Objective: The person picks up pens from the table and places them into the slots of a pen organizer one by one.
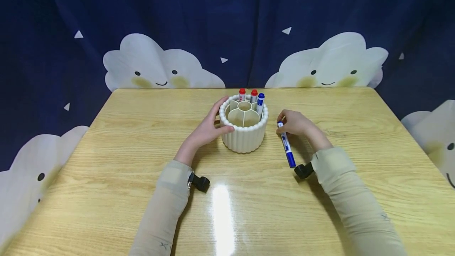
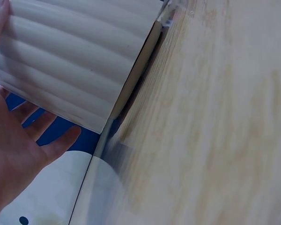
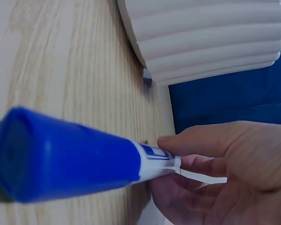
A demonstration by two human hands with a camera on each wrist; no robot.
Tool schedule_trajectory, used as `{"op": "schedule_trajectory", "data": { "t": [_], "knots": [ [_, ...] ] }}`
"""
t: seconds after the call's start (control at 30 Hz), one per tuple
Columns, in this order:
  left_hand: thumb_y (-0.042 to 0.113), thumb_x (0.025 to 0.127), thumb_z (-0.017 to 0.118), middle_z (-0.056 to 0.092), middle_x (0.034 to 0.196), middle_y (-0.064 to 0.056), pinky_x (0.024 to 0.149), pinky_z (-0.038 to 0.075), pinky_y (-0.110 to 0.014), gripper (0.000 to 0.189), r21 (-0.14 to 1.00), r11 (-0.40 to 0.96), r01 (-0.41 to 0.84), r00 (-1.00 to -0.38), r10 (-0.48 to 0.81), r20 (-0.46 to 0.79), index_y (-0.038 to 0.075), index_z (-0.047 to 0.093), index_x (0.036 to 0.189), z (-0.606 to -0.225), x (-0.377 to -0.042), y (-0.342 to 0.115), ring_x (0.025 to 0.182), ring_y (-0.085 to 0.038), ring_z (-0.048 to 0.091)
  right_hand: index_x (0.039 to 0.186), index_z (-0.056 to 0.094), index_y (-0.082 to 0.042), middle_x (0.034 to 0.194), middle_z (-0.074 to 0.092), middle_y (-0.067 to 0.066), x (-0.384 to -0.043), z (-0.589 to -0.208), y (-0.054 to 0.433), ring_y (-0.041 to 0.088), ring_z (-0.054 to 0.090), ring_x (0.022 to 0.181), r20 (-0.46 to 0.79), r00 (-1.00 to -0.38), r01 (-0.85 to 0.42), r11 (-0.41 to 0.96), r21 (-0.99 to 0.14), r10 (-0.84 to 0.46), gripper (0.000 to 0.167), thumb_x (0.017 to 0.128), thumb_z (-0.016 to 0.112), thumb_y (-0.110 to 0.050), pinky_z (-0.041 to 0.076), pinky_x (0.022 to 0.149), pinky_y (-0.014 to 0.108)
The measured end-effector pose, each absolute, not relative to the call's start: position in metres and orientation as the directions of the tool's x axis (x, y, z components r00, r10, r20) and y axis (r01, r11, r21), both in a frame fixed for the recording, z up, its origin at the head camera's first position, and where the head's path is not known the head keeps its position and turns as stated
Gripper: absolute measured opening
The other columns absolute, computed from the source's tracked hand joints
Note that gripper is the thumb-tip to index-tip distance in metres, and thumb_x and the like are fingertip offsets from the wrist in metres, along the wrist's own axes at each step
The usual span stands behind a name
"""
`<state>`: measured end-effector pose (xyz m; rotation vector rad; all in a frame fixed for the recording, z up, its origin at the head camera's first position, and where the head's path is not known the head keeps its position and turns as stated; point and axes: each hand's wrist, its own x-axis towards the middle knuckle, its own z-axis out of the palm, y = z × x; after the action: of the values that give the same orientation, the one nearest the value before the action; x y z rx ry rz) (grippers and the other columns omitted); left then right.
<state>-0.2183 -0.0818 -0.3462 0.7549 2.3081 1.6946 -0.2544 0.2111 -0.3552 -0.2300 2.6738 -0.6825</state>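
A white ribbed pen holder [image 1: 243,139] with a beaded rim and several compartments stands upright on the table. Two red-capped markers [image 1: 242,95] and one blue-capped marker [image 1: 260,104] stand in its back and right compartments. My left hand [image 1: 207,128] holds the pen holder from its left side, thumb at the front of the rim and fingers around the far side. To the right of the holder, my right hand [image 1: 295,123] pinches the far end of a blue and white marker [image 1: 286,145]. In the right wrist view, this marker's wide blue end [image 3: 75,157] faces the camera.
Under everything lies a light wood-grain table [image 1: 124,192], with a bright glare strip near its front. A dark blue curtain [image 1: 241,15] with white clouds and triangles hangs behind it. Each wrist wears a small black camera.
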Motion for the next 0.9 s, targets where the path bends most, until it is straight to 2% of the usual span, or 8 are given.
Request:
{"op": "schedule_trajectory", "data": {
  "t": [0.27, 0.5, 0.73, 0.9],
  "knots": [
    [0.032, 0.08, 0.069, 0.018, 0.149, -0.003, 0.101, 0.033, -0.047, 0.088, 0.935, 0.214, 0.282, -0.853, 0.502, 0.143, 0.024, 0.012, 0.147, -0.349, -0.219, -0.081, 0.13, -0.027, 0.027, 0.112, 0.049, 0.003, 0.103, 0.055, 0.022, -0.249, -0.352, 0.213, 0.02, 0.057, 0.071, -0.21, -0.949, -0.082, 0.826, -0.557, -0.236, 0.038, 0.08, 0.062, -0.011, 0.048, 0.06, 0.026],
    [0.045, 0.076, 0.069, 0.018, 0.149, -0.005, 0.1, 0.033, -0.049, 0.094, 0.933, 0.198, 0.301, -0.846, 0.507, 0.166, 0.02, 0.012, 0.147, -0.349, -0.22, -0.082, 0.13, -0.029, 0.027, 0.115, 0.05, -0.001, 0.102, 0.057, 0.017, -0.233, -0.344, 0.212, 0.025, 0.057, 0.085, -0.084, -0.976, -0.092, 0.725, -0.683, -0.203, 0.038, 0.081, 0.062, -0.012, 0.049, 0.065, 0.027],
    [0.038, 0.078, 0.069, 0.018, 0.149, -0.004, 0.1, 0.034, -0.048, 0.091, 0.933, 0.2, 0.301, -0.844, 0.51, 0.163, 0.021, 0.012, 0.147, -0.349, -0.221, -0.082, 0.13, -0.028, 0.027, 0.112, 0.053, -0.004, 0.096, 0.059, 0.015, -0.221, -0.329, 0.209, 0.026, 0.056, 0.087, 0.092, -0.979, -0.193, 0.701, -0.687, -0.18, 0.035, 0.08, 0.065, -0.013, 0.046, 0.066, 0.027],
    [0.036, 0.079, 0.069, 0.018, 0.149, -0.004, 0.1, 0.034, -0.048, 0.09, 0.934, 0.199, 0.297, -0.847, 0.506, 0.162, 0.021, 0.012, 0.147, -0.35, -0.222, -0.082, 0.13, -0.028, 0.027, 0.112, 0.053, -0.006, 0.097, 0.059, 0.013, -0.217, -0.316, 0.206, 0.024, 0.055, 0.087, 0.162, -0.97, -0.241, 0.675, -0.697, -0.178, 0.032, 0.083, 0.064, -0.017, 0.045, 0.065, 0.029]
  ]
}}
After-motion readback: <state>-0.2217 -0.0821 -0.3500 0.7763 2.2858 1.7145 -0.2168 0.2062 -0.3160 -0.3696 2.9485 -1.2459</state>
